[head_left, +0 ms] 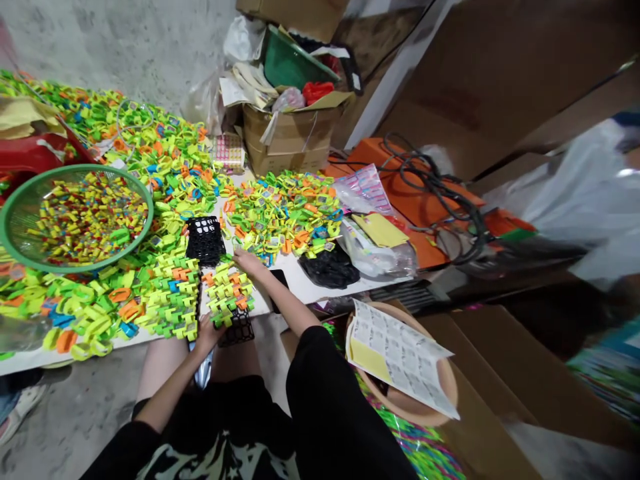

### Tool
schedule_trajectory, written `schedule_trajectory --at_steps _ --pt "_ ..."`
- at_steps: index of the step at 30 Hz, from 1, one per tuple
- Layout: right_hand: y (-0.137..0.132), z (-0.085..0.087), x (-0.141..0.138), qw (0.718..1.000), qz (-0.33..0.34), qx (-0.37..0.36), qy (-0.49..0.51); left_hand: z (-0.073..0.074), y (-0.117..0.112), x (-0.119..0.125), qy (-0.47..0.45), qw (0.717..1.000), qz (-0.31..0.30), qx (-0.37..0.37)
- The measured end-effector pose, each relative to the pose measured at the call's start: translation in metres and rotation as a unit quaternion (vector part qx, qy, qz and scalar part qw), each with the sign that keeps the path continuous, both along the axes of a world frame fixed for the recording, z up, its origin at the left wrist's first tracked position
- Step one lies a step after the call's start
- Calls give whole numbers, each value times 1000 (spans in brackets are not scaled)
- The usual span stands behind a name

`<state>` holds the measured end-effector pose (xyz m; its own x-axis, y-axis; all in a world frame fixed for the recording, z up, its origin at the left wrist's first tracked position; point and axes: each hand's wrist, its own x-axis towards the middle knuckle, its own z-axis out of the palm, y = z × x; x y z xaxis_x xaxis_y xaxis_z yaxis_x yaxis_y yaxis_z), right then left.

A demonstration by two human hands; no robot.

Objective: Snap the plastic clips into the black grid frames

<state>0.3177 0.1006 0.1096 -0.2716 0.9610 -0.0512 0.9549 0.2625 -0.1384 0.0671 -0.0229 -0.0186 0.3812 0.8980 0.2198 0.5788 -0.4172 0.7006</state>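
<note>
Knees [310, 400] lowest; above, left hand [207, 331] fingers grip the black grid tray [240, 330], right hand [249, 261] rests open fingers on colourful clips [227, 290].

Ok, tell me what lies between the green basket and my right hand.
Head view: a black grid tray and loose coloured plastic pieces lie between the green basket and the right hand.

I'm sitting over a bare grey concrete floor [125, 40], with flat, even light falling on it. A low white worktop [320, 287] is running across in front of me. Cardboard boxes [290, 137] are piling up behind it. Brown panelling [500, 73] is closing off the right side. Black cables [450, 193] are lying on an orange board [420, 207].
</note>
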Motion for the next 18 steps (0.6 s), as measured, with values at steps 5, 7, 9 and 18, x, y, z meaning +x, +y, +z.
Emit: schedule_trajectory --at_steps 5,7,9,18 --pt "-38 6 38 975 -148 46 157 -2 1 2 5 1000 9 -10" --pt "-64 4 48 946 -206 58 245 1 4 6 12 1000 16 -16" --pt "-97 -3 50 905 -255 59 336 6 7 10 24 999 20 -26" --pt "-203 -58 -32 737 -303 -27 604 19 14 20 30 998 27 -44"
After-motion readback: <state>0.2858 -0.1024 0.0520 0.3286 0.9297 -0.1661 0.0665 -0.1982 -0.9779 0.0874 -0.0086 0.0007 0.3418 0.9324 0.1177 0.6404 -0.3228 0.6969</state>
